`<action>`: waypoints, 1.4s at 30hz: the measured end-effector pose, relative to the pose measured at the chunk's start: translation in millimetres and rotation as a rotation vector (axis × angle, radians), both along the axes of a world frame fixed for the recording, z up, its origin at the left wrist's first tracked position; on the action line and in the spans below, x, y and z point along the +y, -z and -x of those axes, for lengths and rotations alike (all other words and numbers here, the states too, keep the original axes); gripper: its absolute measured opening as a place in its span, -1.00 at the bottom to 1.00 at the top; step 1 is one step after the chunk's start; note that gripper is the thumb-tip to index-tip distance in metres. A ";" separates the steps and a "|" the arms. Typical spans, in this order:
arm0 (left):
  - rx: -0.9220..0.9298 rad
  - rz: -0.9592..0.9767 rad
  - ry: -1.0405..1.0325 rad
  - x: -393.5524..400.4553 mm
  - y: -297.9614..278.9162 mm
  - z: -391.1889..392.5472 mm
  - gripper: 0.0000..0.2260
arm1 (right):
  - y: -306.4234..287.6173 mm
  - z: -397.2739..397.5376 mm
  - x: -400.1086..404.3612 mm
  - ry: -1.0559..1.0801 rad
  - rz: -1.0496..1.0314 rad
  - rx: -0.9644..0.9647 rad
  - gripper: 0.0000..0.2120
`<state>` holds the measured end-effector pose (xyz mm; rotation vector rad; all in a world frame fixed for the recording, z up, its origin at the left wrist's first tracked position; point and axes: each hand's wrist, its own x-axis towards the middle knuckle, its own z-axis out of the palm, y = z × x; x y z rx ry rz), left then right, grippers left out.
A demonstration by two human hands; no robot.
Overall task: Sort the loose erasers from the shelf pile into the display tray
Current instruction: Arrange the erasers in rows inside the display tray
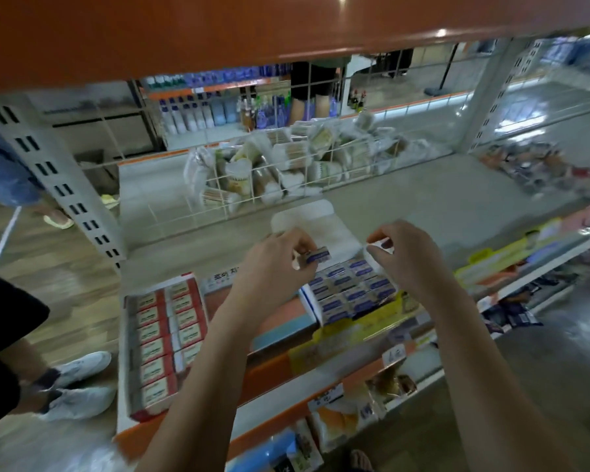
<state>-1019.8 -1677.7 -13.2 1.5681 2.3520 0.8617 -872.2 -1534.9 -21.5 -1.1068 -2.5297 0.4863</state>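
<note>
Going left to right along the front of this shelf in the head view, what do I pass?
Tray of red-labelled boxes → left hand, pinching a blue-labelled eraser → display tray of blue-labelled erasers → right hand, which overlaps the tray's far right corner → yellow packs.

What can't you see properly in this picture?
- Head view: whatever the right hand pinches is hidden by its fingers.
- The words on the eraser in the left hand are blurred.
- The near part of the tray is covered by both arms.
- The shop far behind is smeared by motion.
</note>
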 end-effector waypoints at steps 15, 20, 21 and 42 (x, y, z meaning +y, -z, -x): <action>0.058 0.283 -0.079 92.5 40.6 -53.1 -0.83 | 23.0 -18.7 63.3 -0.145 0.161 -0.057 -0.77; 0.031 0.301 -0.106 95.8 43.4 -61.6 -0.86 | 26.9 -21.5 69.8 -0.258 0.176 -0.069 -0.77; 0.000 0.290 -0.105 95.2 43.1 -63.6 -0.86 | 27.5 -21.4 70.9 -0.271 0.175 -0.063 -0.77; 0.365 0.050 0.039 185.3 5.0 -86.5 -0.72 | 15.8 -63.7 129.8 -0.199 0.053 -0.055 -0.64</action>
